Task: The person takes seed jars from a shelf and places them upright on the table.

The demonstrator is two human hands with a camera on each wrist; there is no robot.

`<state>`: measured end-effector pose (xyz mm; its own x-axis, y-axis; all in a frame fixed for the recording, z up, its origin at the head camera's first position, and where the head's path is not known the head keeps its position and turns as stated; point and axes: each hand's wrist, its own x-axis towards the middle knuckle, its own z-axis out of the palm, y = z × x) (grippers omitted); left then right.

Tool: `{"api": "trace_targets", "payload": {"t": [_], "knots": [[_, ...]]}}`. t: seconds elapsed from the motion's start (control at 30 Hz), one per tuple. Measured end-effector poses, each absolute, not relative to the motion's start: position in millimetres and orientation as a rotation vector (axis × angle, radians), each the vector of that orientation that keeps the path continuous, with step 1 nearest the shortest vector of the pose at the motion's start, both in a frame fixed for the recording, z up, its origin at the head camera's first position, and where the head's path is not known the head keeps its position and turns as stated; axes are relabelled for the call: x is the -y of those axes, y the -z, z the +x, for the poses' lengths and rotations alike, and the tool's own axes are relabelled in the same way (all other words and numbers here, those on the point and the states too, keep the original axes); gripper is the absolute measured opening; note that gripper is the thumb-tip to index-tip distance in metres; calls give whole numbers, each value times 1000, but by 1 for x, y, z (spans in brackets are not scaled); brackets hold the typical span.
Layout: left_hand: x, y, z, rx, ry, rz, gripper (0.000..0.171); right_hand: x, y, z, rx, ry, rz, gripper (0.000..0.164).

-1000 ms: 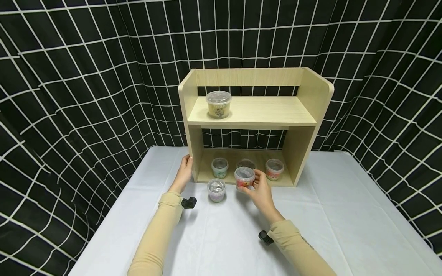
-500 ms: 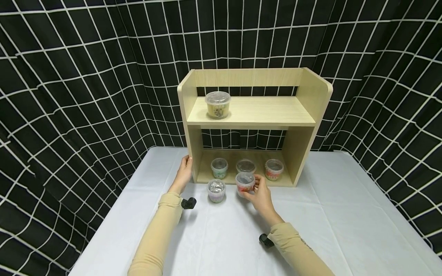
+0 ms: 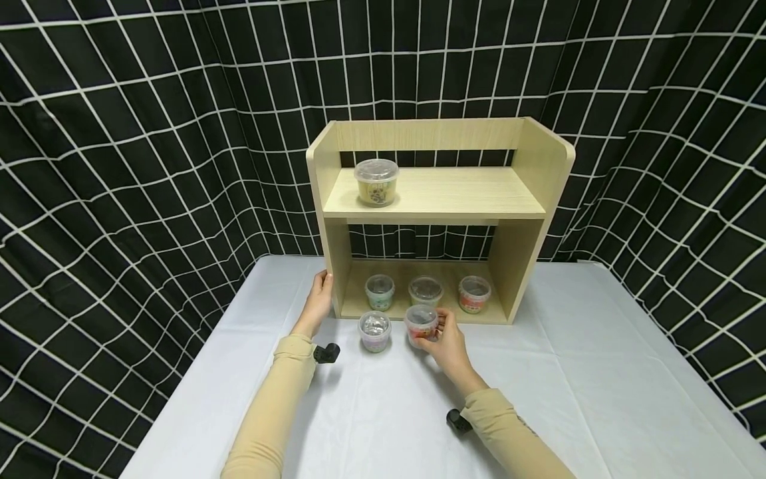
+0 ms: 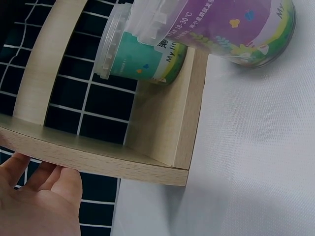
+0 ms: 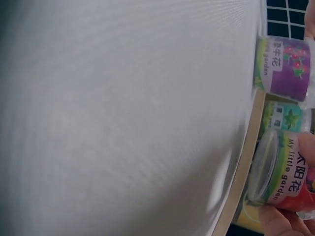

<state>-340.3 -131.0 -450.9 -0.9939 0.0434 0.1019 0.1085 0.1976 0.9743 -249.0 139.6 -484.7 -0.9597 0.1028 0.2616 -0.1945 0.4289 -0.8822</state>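
My right hand (image 3: 450,347) holds a clear lidded plastic cup with a red "My little garden" label (image 5: 290,182) between thumb and fingers, just in front of the shelf's lower board. Its clear base faces the camera in the right wrist view. My left hand (image 3: 315,305) rests against the outer left side of the pale wooden shelf (image 3: 329,233); in the left wrist view its extended fingers (image 4: 66,184) touch the panel. A purple-labelled cup (image 3: 375,334) stands on the table, left of the held cup.
Along the lower board stand a teal-labelled cup (image 3: 380,296), a cup with a dark-looking lid (image 3: 425,290) and another red-labelled cup (image 3: 474,296). A larger yellow tub (image 3: 376,185) sits on the upper board. White cloth (image 3: 598,372) covers the table; black gridded curtains (image 3: 149,166) surround it.
My right hand has brought the red-labelled cup lower and nearer, out from over the cup behind it, then slightly left. My left hand stays at the shelf's side.
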Motion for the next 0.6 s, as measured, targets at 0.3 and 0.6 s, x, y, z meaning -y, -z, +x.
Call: {"api": "trace_targets", "payload": {"t": [0.3, 0.6], "knots": [[131, 452, -340, 2394, 1952, -147, 54, -139, 487, -249, 2477, -1504, 100, 74], [131, 450, -339, 2392, 1952, -136, 54, -139, 489, -249, 2512, -1433, 121, 74]]}}
